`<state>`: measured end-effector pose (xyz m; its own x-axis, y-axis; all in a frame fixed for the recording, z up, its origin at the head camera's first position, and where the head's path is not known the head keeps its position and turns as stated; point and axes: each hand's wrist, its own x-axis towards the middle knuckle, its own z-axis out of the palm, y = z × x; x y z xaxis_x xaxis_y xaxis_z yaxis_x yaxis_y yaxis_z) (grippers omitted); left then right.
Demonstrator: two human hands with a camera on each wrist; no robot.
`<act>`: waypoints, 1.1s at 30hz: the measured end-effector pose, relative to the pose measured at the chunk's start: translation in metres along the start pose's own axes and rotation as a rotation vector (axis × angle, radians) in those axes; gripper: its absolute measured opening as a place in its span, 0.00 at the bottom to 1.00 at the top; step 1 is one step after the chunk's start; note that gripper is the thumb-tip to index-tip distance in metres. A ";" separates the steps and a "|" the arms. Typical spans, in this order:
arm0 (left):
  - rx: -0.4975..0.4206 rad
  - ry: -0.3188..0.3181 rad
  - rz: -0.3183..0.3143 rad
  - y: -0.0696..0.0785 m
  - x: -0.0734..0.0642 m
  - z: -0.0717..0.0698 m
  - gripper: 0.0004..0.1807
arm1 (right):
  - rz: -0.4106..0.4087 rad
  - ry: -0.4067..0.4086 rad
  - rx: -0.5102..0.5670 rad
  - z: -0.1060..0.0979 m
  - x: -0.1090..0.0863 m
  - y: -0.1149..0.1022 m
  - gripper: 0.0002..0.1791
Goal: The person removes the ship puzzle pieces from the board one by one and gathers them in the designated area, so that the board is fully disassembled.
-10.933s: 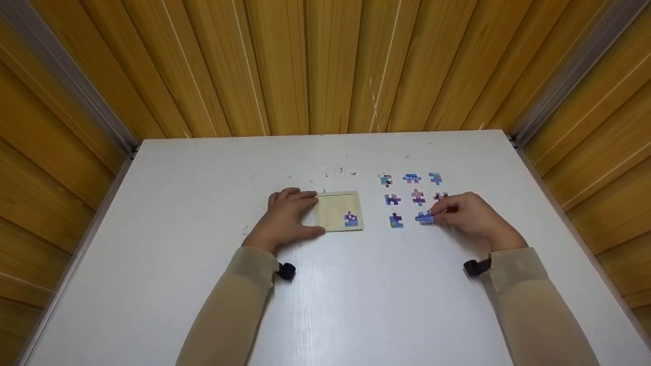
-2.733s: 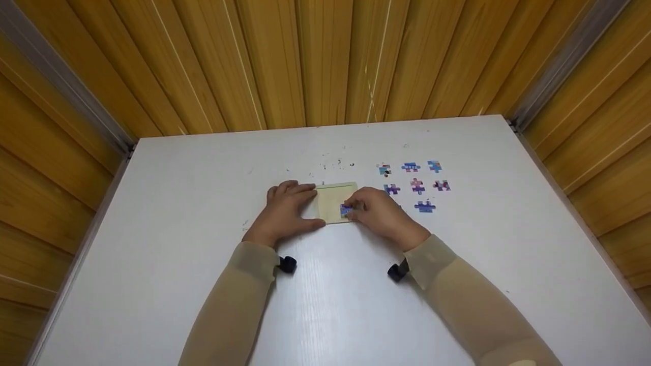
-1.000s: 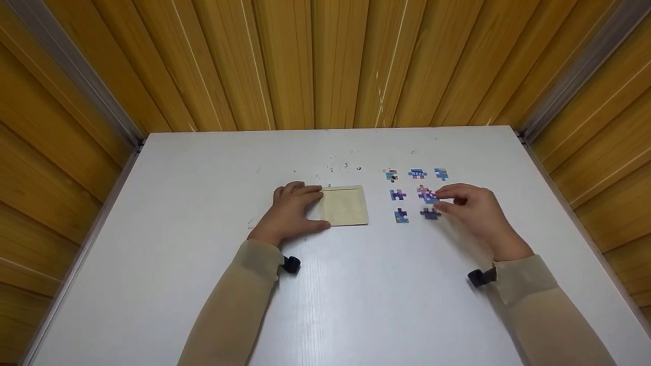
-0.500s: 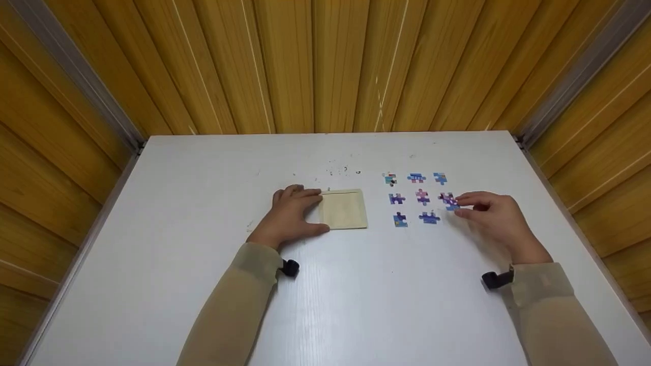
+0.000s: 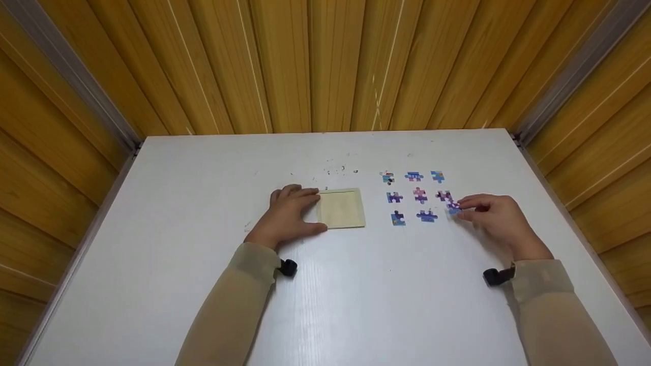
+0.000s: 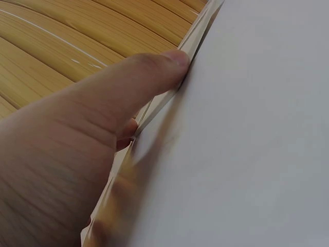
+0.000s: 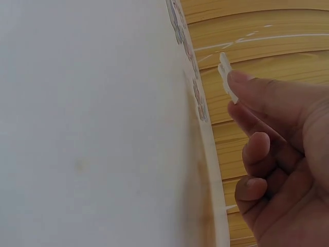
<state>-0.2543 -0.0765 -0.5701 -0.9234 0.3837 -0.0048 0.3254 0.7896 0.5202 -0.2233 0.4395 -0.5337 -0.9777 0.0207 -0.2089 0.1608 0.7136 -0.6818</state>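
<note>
My left hand (image 5: 289, 216) holds a small square wooden puzzle tray (image 5: 343, 209) by its left side, thumb at the near edge and fingers at the far edge. The tray's light floor is bare. In the left wrist view, the thumb presses on the tray's thin edge (image 6: 158, 109). My right hand (image 5: 498, 221) pinches a purple and blue jigsaw piece (image 5: 452, 208) between thumb and index finger, just right of the loose pieces. The right wrist view shows that piece edge-on (image 7: 224, 77), raised off the table, with the other fingers curled below.
Several jigsaw pieces (image 5: 419, 195) lie spaced in three rows to the right of the tray. Small dark marks (image 5: 342, 168) dot the white table (image 5: 335, 300) behind the tray. Wood-patterned panels (image 5: 285, 66) stand around the table's back and sides.
Since 2.7 s ago, my right hand has lifted the purple and blue piece out of the tray's lower right corner and carried it right, past the rows. My left hand stays on the tray.
</note>
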 end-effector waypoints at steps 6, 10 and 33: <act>0.002 -0.005 -0.001 0.000 0.000 -0.001 0.48 | -0.041 -0.020 -0.013 0.000 -0.001 0.002 0.20; 0.015 -0.001 0.024 0.000 0.001 -0.001 0.47 | -0.065 -0.023 -0.021 0.001 -0.004 0.003 0.18; 0.012 0.000 -0.002 0.001 0.001 -0.001 0.47 | -0.016 -0.063 -0.001 0.005 -0.006 0.000 0.22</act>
<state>-0.2548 -0.0758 -0.5689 -0.9240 0.3824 -0.0055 0.3263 0.7957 0.5103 -0.2167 0.4361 -0.5355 -0.9698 -0.0346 -0.2414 0.1449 0.7145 -0.6845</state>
